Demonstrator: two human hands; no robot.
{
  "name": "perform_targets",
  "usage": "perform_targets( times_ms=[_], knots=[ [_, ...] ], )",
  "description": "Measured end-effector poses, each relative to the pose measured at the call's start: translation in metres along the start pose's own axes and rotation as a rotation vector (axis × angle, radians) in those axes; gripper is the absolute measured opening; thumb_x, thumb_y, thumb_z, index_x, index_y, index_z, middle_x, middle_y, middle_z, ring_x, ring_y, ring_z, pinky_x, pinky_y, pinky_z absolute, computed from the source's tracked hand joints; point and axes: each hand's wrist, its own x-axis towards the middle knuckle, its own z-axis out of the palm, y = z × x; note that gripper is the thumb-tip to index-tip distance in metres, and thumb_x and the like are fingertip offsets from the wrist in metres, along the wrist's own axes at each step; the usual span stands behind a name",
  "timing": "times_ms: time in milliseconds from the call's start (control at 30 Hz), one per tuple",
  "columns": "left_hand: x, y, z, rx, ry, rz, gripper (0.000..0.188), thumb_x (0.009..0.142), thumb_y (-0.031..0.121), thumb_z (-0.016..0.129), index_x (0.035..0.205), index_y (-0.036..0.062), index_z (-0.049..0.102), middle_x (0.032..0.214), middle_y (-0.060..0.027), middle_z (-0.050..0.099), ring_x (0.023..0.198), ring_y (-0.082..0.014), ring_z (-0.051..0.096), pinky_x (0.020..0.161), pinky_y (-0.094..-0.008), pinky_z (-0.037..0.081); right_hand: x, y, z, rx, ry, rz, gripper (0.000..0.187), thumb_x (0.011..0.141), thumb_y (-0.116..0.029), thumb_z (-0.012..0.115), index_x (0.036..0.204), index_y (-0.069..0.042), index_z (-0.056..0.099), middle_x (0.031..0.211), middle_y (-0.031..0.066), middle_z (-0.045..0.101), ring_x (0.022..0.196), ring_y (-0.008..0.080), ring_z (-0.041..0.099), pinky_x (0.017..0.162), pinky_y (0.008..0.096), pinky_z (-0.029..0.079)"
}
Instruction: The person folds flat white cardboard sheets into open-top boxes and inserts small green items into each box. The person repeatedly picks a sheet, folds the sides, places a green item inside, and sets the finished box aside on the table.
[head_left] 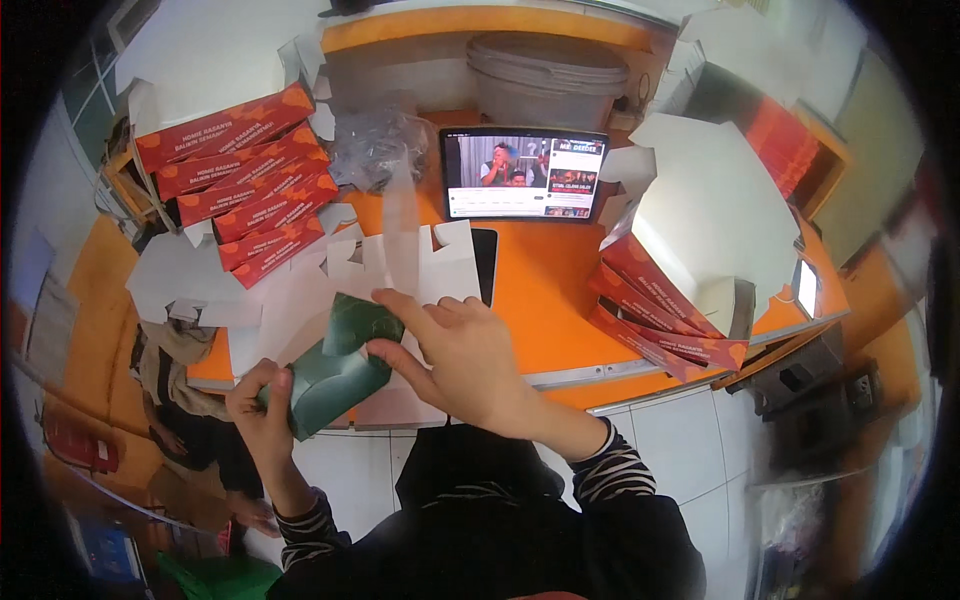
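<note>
A glossy dark green folded packet (335,385), apparently of paper or thin card, is held tilted above the table's front edge. My left hand (265,415) grips its lower left end, thumb in front and fingers behind. At the upper right, my right hand (465,355) pinches a pointed flap (362,325) of the packet between thumb and forefinger. What lies inside the packet, if anything, is hidden. Behind and beneath it on the table are flat white card box pieces (445,260) and a pale translucent sheet (400,225).
Red-and-white card boxes (240,150) are stacked at the left, and more boxes (670,290) at the right edge. A lit tablet (522,175) stands on the orange table (555,290). Behind are a clear plastic bag (380,145) and a grey tub (545,80). A phone (806,285) lies far right.
</note>
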Motion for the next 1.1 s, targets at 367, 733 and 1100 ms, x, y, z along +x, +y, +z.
perform_targets(
  times_ms=[367, 733, 1100],
  knots=[
    [-0.021, 0.01, 0.015, -0.177, 0.072, 0.105, 0.025, 0.086, 0.012, 0.056, 0.068, -0.0002, 0.043, 0.068, -0.0028, 0.043, 0.069, -0.0121, 0.039, 0.064, -0.0265, 0.031, -0.005, -0.007, 0.028, 0.33, 0.191, -0.123, 0.033, 0.074, -0.022, 0.075, 0.099, -0.006, 0.059, 0.076, 0.0061, 0.052, 0.061, 0.0209, 0.057, 0.052, 0.0286, 0.046],
    [-0.023, 0.031, 0.022, -0.092, 0.117, 0.204, 0.03, 0.085, 0.019, 0.058, 0.067, -0.0016, 0.046, 0.068, -0.007, 0.045, 0.068, -0.017, 0.038, 0.062, -0.0288, 0.028, -0.009, -0.008, 0.0, 0.183, -0.124, -0.303, 0.059, 0.071, -0.022, 0.072, 0.124, -0.015, 0.046, 0.093, 0.0091, 0.048, 0.084, 0.0248, 0.057, 0.062, 0.0345, 0.05],
    [0.064, 0.061, 0.028, 0.364, -0.662, 0.571, 0.03, 0.051, 0.03, 0.077, 0.074, 0.0134, 0.066, 0.116, -0.0121, 0.059, 0.126, -0.0406, 0.042, 0.105, -0.0571, 0.017, -0.037, 0.05, -0.119, 0.191, 0.024, -0.131, 0.033, 0.068, -0.018, 0.071, 0.101, -0.014, 0.069, 0.078, 0.0033, 0.054, 0.07, 0.0192, 0.054, 0.061, 0.03, 0.044]
  ],
)
